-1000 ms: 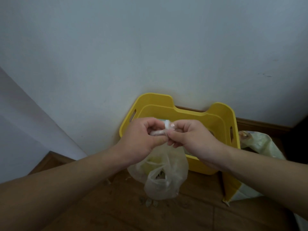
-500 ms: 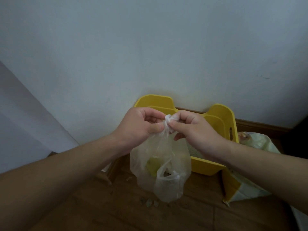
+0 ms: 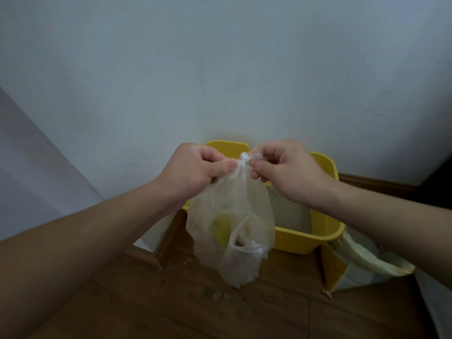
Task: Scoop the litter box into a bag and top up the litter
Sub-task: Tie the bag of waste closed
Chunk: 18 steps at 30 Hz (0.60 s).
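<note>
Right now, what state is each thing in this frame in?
plastic bag: top knotted, hanging clear of the floor, contents inside.
left hand: pinches the bag at the knot.
right hand: pinches the bag at the knot.
litter box: uncovered, litter inside.
litter sack: slumped beside the litter box.

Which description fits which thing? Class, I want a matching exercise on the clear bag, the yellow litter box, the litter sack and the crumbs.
Column A
1. clear bag
2. yellow litter box
3. litter sack
4. crumbs

Column B
a. scattered on the wooden floor
b. against the wall, grey litter inside
c. pinched at its knot by the left hand and right hand
d. slumped right of the box

Pairs: 1-c, 2-b, 3-d, 4-a
</note>
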Available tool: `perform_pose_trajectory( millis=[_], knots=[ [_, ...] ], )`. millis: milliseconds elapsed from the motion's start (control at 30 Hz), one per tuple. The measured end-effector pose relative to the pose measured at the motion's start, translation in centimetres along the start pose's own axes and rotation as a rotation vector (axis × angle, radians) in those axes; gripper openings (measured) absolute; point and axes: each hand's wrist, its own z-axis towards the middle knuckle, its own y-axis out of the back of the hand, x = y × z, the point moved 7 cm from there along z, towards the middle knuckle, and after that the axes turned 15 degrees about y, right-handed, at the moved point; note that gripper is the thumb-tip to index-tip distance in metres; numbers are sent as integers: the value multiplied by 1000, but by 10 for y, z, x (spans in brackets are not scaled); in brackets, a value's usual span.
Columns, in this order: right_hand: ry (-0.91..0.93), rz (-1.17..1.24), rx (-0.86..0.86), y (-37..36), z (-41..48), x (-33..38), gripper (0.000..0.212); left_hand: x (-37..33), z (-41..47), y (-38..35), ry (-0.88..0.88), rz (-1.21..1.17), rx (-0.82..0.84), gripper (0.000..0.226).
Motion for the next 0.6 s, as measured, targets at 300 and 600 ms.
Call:
perform_pose_trajectory(
  millis=[300, 600],
  knots=[
    [-45, -71, -4, 14, 3, -10, 29, 6, 12, 18, 74, -173, -66, 26],
    [-120, -429, -117, 52, 46, -41, 30, -19, 56, 45, -2, 224, -461, 35]
  ],
)
